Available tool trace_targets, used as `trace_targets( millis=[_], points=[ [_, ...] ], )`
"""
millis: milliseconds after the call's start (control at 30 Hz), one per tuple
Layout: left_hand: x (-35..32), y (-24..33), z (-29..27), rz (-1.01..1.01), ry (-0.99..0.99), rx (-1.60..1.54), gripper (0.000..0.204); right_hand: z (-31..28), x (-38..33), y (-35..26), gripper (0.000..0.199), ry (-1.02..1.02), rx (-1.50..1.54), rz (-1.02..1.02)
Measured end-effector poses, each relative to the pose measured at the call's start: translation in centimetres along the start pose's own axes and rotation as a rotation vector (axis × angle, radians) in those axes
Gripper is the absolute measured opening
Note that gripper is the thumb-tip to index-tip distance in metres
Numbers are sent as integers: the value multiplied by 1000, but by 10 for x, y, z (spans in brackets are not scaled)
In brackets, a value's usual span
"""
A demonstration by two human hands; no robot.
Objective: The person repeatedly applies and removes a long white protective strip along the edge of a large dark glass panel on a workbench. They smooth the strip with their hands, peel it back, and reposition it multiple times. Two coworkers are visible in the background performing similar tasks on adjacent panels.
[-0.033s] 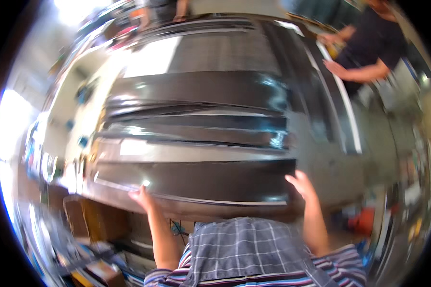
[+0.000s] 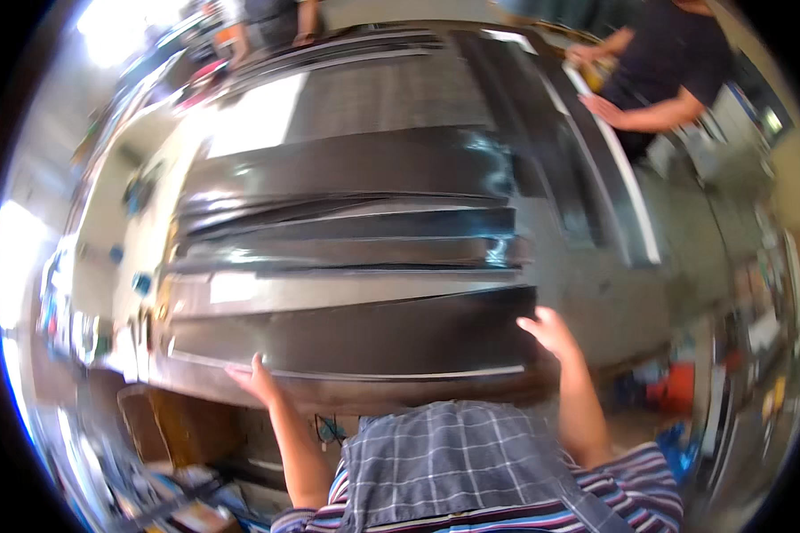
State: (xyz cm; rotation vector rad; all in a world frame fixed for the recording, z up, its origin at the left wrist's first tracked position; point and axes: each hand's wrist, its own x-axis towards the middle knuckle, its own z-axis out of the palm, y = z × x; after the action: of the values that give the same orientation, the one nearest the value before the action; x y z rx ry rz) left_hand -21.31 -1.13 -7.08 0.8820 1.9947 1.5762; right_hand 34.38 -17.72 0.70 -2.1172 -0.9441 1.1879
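Observation:
A long, dark, glossy strip of sheet material (image 2: 356, 338) with a pale line along its near edge lies across the near side of the table, bowed a little. At its near left edge, my left hand (image 2: 256, 382) grips the border, thumb uppermost. My right hand (image 2: 553, 336) holds the strip's right end between thumb and fingers; the fingertips underneath are partly hidden. Beyond it lie several more dark strips (image 2: 356, 169), some overlapping, with shiny reflections.
Long dark strips (image 2: 587, 169) run along the table's right side, where another person (image 2: 667, 71) has both hands on a white-edged one. A second person (image 2: 276, 22) stands at the far edge. Left is a cream-coloured trough (image 2: 107, 231); below sits a cardboard box (image 2: 178, 426).
The strip has tilted, its left end now lower and its right end higher in view. Both hands stay on it. The whole view has shifted slightly.

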Motion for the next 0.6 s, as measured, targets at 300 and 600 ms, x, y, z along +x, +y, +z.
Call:
trace_targets(
  millis=[300,600],
  points=[
    [-94,49,41,649,-526,1079,70,4,-33,0,20,443,553,-80],
    [-112,67,51,517,-569,1043,69,9,55,-66,32,78,827,-61]
  ],
)
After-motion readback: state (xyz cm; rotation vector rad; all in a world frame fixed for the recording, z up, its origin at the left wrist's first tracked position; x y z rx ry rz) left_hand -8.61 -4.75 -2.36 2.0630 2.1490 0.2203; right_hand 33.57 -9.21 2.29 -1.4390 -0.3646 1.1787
